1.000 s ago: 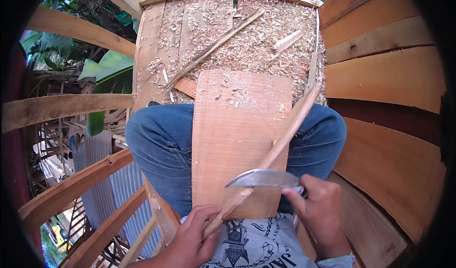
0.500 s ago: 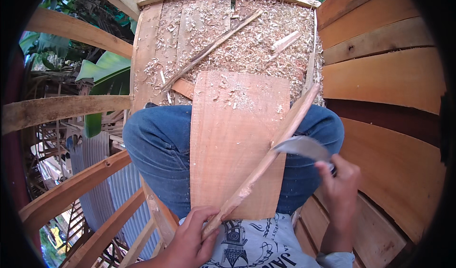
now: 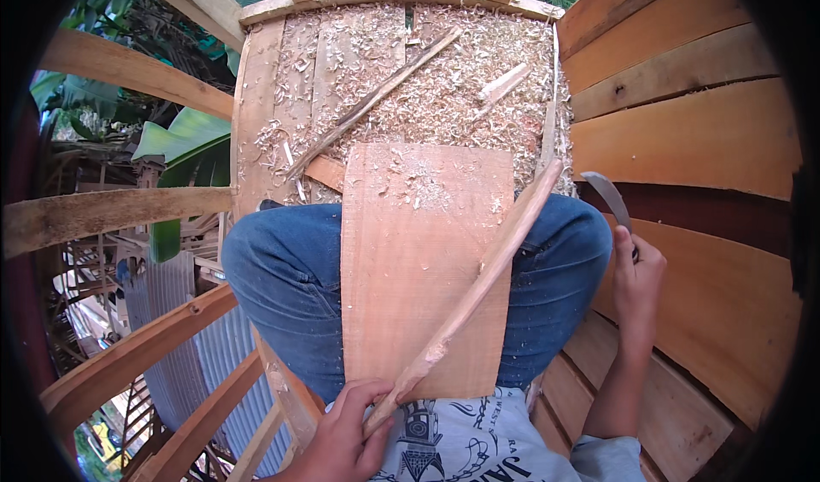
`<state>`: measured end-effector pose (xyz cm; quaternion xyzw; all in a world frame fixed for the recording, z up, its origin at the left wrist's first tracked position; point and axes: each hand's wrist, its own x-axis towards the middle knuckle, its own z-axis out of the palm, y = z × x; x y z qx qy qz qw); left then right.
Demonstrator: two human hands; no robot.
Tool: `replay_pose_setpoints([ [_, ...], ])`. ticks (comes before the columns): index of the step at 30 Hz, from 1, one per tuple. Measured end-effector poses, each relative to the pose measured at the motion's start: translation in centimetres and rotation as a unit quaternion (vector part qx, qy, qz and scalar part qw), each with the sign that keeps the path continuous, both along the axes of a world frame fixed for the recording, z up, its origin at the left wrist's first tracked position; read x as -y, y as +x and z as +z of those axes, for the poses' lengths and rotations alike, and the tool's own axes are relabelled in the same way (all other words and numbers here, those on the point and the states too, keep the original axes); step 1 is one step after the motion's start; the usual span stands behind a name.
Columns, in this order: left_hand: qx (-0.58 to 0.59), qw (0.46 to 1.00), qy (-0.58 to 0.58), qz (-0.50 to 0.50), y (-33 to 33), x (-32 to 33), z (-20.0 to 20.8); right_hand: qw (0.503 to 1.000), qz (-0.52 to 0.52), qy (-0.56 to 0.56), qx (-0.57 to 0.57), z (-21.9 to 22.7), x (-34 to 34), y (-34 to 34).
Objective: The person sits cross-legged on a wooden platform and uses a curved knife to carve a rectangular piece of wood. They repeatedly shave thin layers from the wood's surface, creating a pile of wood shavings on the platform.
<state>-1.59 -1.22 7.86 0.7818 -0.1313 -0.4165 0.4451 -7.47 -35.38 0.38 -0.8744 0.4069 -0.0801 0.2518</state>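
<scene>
A wide wooden board (image 3: 410, 268) lies across my lap, over my jeans. Slanting over it is a long, slightly curved wooden stick (image 3: 483, 290), partly stripped to pale wood. My left hand (image 3: 346, 426) grips the stick's near end close to my shirt. To the right of my knee, my right hand (image 3: 639, 268) is raised and closed around the dark handle of a curved knife (image 3: 608, 196). Its sickle-like blade points up and to the left, apart from the stick. Most of the handle is hidden by my fingers.
Wood shavings (image 3: 470, 89) cover the plank floor ahead. A dark narrow stick (image 3: 376, 98) and a pale wood offcut (image 3: 506, 82) lie among them. A plank wall (image 3: 683, 132) rises on the right. Wooden rails (image 3: 120, 209) run along the left, with leaves beyond.
My right hand has swung the knife up and right, off the stick and away from the board. My left hand still holds the stick's near end. The whole view has shifted slightly.
</scene>
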Motion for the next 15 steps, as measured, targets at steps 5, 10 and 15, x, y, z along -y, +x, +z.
replay_pose_setpoints([
  [5, -0.014, 0.999, 0.033, -0.007, 0.6, 0.1, 0.3, 0.967, 0.249, 0.046, 0.004, 1.7, -8.5, 0.6],
  [10, 0.014, 0.995, 0.086, -0.04, 0.8, -0.7, -0.4, 0.964, 0.264, 0.03, 0.013, -0.5, -8.7, 2.9],
  [15, -0.016, 0.996, 0.089, -0.014, 1.2, -1.0, -0.9, 0.976, 0.211, -0.048, 0.009, -2.7, -6.9, 4.4],
])
